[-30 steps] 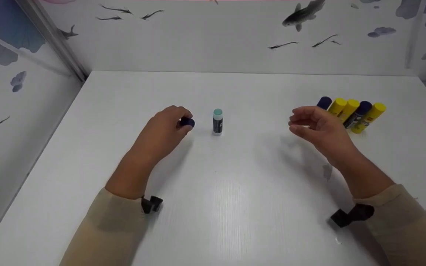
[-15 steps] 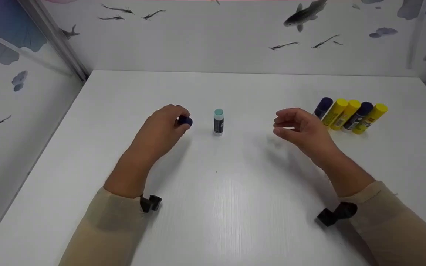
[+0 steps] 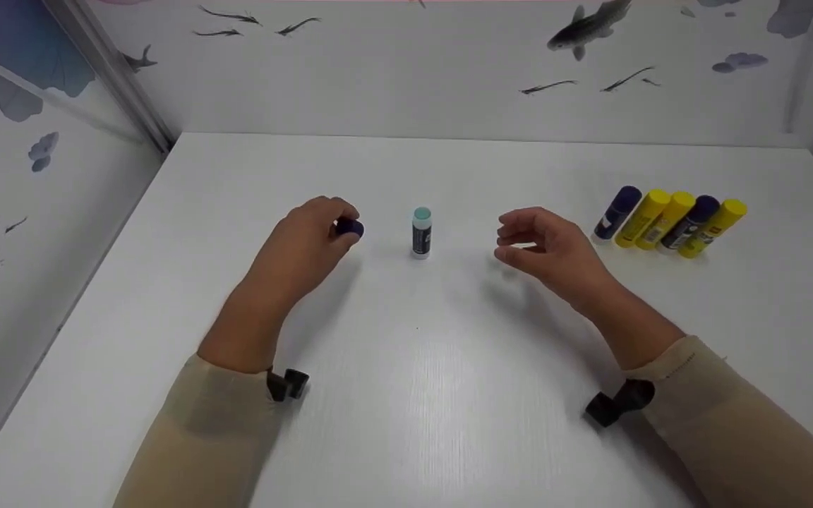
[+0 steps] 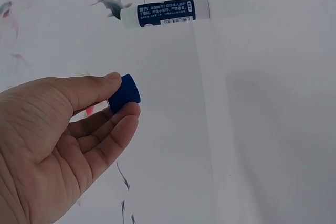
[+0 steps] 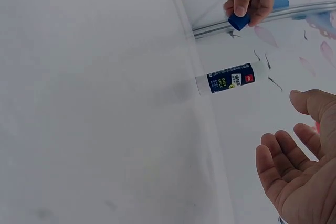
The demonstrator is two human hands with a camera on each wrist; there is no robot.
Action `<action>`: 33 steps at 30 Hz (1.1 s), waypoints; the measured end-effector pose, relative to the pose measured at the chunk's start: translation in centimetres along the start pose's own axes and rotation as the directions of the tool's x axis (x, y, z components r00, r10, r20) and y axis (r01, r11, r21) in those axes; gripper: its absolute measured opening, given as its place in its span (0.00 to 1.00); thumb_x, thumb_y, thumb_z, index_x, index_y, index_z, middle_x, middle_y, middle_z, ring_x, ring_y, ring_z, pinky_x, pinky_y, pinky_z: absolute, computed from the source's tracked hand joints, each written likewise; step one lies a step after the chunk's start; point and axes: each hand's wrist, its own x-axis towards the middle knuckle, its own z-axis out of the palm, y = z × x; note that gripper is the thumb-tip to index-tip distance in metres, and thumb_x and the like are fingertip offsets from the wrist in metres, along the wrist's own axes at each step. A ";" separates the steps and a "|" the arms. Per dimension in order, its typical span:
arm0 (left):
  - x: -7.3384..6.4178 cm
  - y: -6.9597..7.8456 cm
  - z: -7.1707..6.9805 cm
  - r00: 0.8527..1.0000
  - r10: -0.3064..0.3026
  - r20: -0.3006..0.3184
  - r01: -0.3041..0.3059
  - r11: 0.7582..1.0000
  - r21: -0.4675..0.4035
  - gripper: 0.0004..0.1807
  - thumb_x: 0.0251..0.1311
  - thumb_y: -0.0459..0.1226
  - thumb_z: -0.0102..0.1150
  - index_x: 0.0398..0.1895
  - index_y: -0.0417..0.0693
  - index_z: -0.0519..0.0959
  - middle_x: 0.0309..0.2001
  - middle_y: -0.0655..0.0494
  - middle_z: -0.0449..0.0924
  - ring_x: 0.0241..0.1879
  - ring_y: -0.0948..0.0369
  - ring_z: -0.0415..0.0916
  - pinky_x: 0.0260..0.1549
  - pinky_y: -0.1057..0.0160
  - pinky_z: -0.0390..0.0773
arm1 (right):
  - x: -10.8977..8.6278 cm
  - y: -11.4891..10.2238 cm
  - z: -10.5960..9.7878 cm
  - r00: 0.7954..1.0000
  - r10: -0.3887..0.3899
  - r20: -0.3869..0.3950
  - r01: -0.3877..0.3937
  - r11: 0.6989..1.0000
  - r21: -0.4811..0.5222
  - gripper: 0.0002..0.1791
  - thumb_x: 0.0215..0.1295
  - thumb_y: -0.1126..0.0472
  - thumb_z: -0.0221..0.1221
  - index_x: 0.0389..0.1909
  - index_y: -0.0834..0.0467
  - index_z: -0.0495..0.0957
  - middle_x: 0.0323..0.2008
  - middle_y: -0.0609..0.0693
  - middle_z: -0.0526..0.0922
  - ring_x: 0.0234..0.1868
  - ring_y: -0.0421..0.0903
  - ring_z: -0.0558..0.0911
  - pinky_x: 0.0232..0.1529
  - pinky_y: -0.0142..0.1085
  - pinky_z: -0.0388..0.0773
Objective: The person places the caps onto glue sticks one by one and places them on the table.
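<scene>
An uncapped glue stick [image 3: 421, 233] with a dark blue label stands upright on the white table, its pale green end up. To its left, my left hand [image 3: 300, 247] pinches a dark blue cap [image 3: 350, 228] between thumb and fingers. The left wrist view shows the cap [image 4: 125, 94] apart from the glue stick [image 4: 167, 12]. My right hand [image 3: 551, 247] hovers to the right of the glue stick, fingers loosely bent with a gap to the thumb and nothing held. In the right wrist view the glue stick's label [image 5: 231, 78] faces that hand.
Several capped glue sticks lean in a row at the right of the table: dark blue ones [image 3: 617, 214] and yellow ones [image 3: 643, 219]. A white panel [image 3: 406, 77] with painted fish rises along the table's back edge, and another stands at the left.
My right hand has moved left, away from the row of glue sticks and toward the upright one. The left hand keeps its pinch on the cap, almost still.
</scene>
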 end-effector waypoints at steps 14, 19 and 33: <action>0.1 -0.6 -0.1 1.000 0.012 -0.013 -0.012 1.000 -0.007 0.17 0.74 0.36 0.60 0.62 0.43 0.78 0.61 0.47 0.79 0.57 0.52 0.81 0.58 0.53 0.83 | 2.1 -0.4 2.0 1.000 -0.011 0.027 0.011 1.000 0.010 0.26 0.70 0.59 0.67 0.66 0.58 0.73 0.59 0.55 0.80 0.61 0.45 0.81 0.63 0.36 0.79; 0.2 -0.8 -0.1 1.000 0.008 -0.012 -0.008 1.000 -0.004 0.18 0.74 0.37 0.60 0.63 0.43 0.77 0.62 0.47 0.78 0.59 0.52 0.80 0.59 0.53 0.83 | 2.6 -0.3 2.5 0.999 0.011 0.034 -0.011 1.000 0.009 0.27 0.70 0.58 0.68 0.67 0.58 0.73 0.60 0.56 0.80 0.62 0.46 0.81 0.64 0.38 0.79; 0.2 -1.3 -0.2 1.000 -0.009 -0.029 0.009 1.000 0.013 0.18 0.74 0.37 0.60 0.63 0.43 0.77 0.63 0.46 0.78 0.60 0.52 0.80 0.61 0.53 0.82 | 4.4 -0.4 3.9 0.998 0.037 0.043 -0.037 0.999 -0.009 0.28 0.70 0.59 0.67 0.69 0.56 0.72 0.61 0.54 0.80 0.62 0.47 0.81 0.60 0.37 0.81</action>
